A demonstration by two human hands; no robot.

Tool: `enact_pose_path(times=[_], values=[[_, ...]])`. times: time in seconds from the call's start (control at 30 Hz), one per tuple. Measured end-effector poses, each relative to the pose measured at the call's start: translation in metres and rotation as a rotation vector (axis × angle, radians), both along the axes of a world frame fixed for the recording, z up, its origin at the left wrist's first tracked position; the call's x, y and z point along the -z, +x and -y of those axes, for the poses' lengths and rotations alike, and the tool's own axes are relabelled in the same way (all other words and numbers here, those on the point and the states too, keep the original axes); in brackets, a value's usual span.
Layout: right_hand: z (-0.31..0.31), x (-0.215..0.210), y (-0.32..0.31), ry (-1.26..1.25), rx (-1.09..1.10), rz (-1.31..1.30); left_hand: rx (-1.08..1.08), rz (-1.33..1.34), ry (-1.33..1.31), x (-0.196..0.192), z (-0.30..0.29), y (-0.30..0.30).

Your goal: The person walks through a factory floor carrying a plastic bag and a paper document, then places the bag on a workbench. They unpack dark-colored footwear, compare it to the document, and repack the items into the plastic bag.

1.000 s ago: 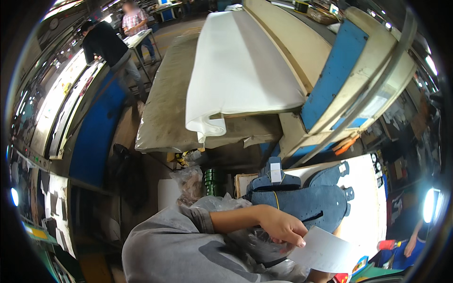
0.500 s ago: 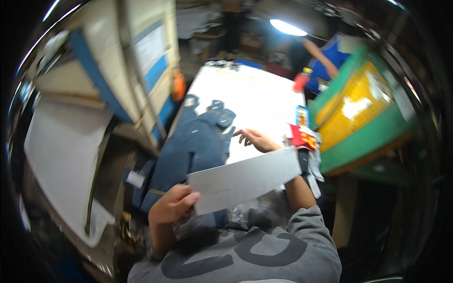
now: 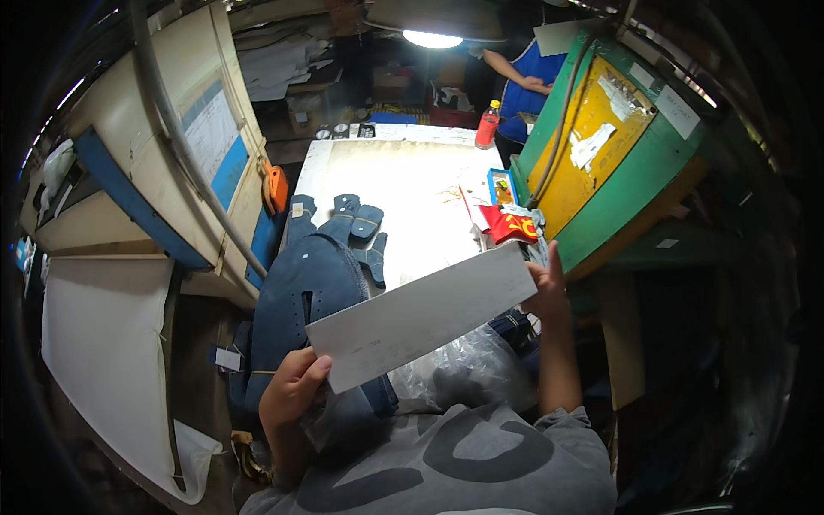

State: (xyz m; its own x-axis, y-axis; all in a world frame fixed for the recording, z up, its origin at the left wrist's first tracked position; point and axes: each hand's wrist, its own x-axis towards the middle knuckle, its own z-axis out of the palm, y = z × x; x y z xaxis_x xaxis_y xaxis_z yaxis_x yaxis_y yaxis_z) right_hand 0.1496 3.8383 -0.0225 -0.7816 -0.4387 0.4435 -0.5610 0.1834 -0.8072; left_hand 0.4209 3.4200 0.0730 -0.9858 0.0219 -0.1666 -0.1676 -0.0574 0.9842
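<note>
I hold a long pale grey rectangular sheet [image 3: 421,315] up in front of my chest, tilted so its right end is higher. My left hand [image 3: 292,390] grips its lower left corner and my right hand [image 3: 546,287] grips its upper right end. Below the sheet lies crumpled clear plastic [image 3: 463,378] against my grey shirt. Behind the sheet, a stack of dark blue cut pieces [image 3: 305,292] rests at the near left of the white worktable [image 3: 403,184], with smaller blue pieces [image 3: 360,223] beyond it.
A green and yellow machine [image 3: 618,146] stands to the right. A red packet [image 3: 508,225], a small box [image 3: 499,184] and a red bottle [image 3: 487,127] sit along the table's right edge. Another person in blue [image 3: 524,81] stands at the far end. Cream panels [image 3: 154,163] line the left.
My view swung from the left side round to the worktable. The sheet went from my left hand alone to both hands, and it is now raised higher.
</note>
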Motion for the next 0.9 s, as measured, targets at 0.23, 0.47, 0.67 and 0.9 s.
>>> enact_pose_path(times=[0.23, 0.47, 0.67, 0.9], values=[[0.001, -0.052, 0.058, -0.575, 0.063, 0.590, 0.035, -0.223, -0.257, -0.004, -0.011, -0.007], [0.042, -0.060, 0.081, -0.698, 0.173, 0.714, 0.032, -0.501, -0.384, -0.010, -0.028, 0.046], [0.086, -0.055, 0.080, -0.787, -0.139, 0.887, 0.109, -0.458, -0.182, 0.003, -0.014, 0.106], [0.149, -0.018, 0.125, -0.444, 0.047, 0.840, -0.406, -0.317, 0.123, 0.021, -0.028, 0.154]])
